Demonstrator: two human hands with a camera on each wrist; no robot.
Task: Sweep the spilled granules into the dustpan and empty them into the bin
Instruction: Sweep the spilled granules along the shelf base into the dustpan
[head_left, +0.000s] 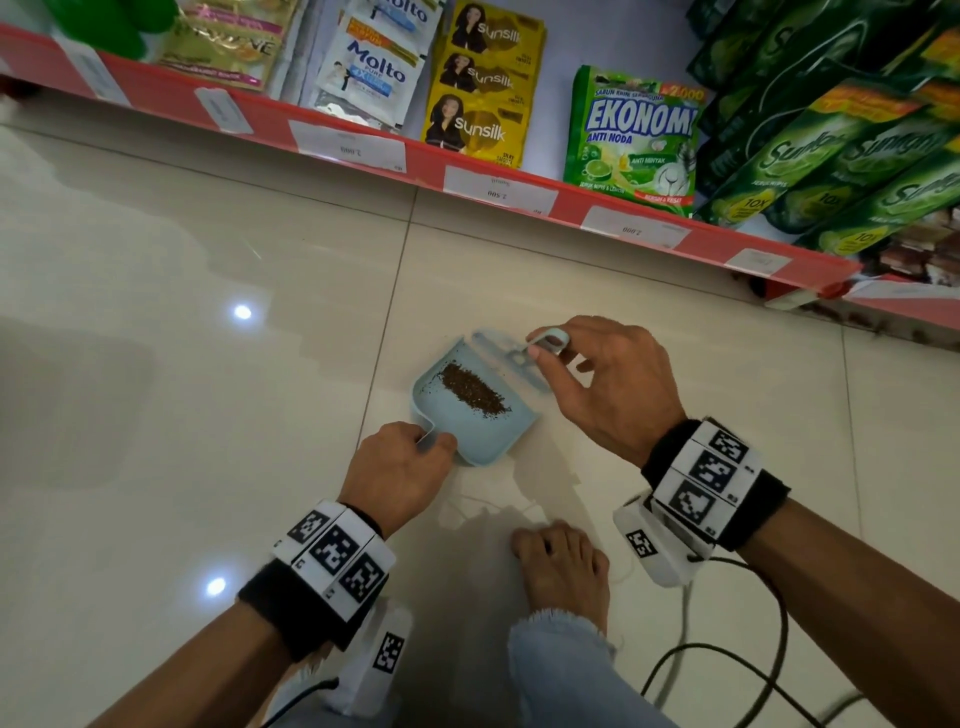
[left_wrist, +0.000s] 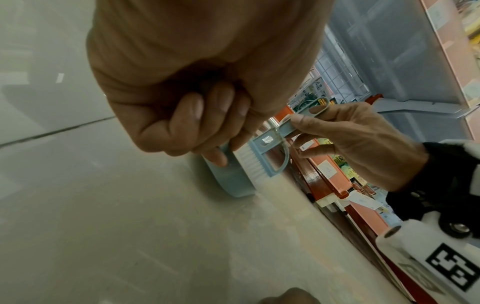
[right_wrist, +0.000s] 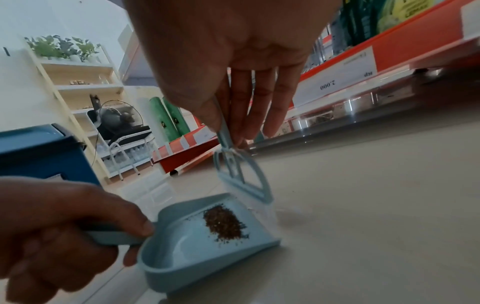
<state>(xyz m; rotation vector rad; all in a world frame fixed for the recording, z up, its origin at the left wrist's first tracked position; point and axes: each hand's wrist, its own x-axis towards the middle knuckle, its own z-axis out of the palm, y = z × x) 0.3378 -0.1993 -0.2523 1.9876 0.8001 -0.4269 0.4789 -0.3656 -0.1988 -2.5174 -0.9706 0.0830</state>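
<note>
A light blue dustpan (head_left: 467, 441) sits on the pale tiled floor with a heap of brown granules (head_left: 475, 389) inside it. My left hand (head_left: 431, 441) grips its handle at the near left corner. My right hand (head_left: 545, 348) pinches the looped handle of a small blue brush (head_left: 511, 353), whose pale bristles stand at the pan's far open edge. In the right wrist view the brush (right_wrist: 244, 179) hangs over the pan's lip (right_wrist: 270, 242), beside the granules (right_wrist: 224, 224). The left wrist view shows curled fingers (left_wrist: 207, 127) on the pan (left_wrist: 233, 183).
A red-edged shelf (head_left: 519, 192) of sachets and green detergent packs runs along the far side. A blue bin (right_wrist: 39, 152) stands to the left, behind my left hand. My bare foot (head_left: 563, 566) and cables (head_left: 727, 649) lie close behind the pan.
</note>
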